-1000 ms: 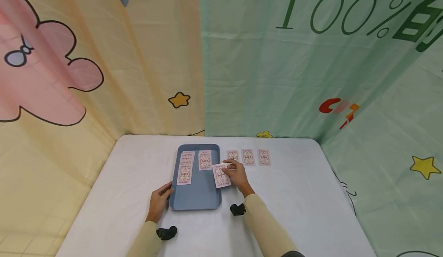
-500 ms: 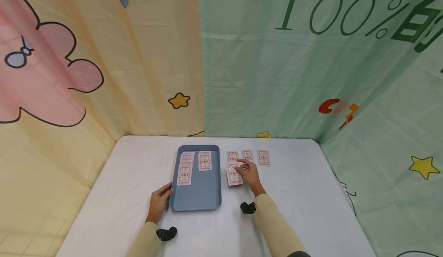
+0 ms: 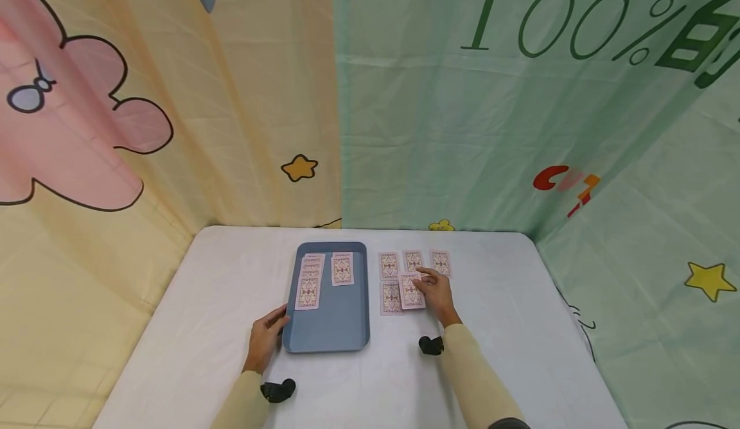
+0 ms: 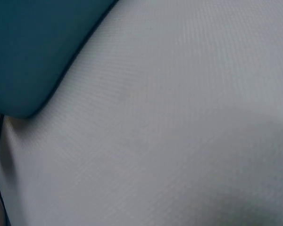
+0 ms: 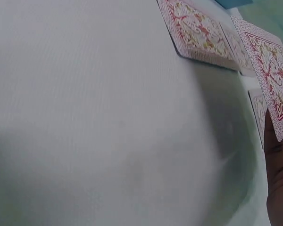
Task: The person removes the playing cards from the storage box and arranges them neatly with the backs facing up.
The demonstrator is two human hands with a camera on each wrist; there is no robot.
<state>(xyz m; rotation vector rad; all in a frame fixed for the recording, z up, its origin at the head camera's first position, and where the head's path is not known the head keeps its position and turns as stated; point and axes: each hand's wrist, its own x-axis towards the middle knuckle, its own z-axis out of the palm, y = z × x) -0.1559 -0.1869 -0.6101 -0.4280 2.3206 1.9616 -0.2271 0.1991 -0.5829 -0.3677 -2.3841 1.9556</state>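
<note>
Between thumb and fingers of my right hand (image 3: 437, 295) is a playing card (image 3: 412, 291), back side up. In the right wrist view this card (image 5: 271, 70) is tilted, held off the table. Just left of it lies a playing card pile (image 3: 391, 298), whose edge looks thick in the right wrist view. My left hand (image 3: 267, 338) touches the left rim of a blue-grey tray (image 3: 326, 336), its fingers fairly straight. On the tray are an overlapped column of cards (image 3: 308, 293) at left and a smaller card group (image 3: 342, 268) at upper right.
Right of the tray, a back row holds three face-down places: a left card (image 3: 389, 266), a middle card (image 3: 413, 260) and a right card (image 3: 440, 262). White cloth covers the table (image 3: 497, 326). Printed curtains (image 3: 428, 127) stand behind and at both sides.
My right hand has moved right from the tray's right edge. A face-down card place now shows below the back row's left card, and the hand holds a card beside it. The left hand stays put.
</note>
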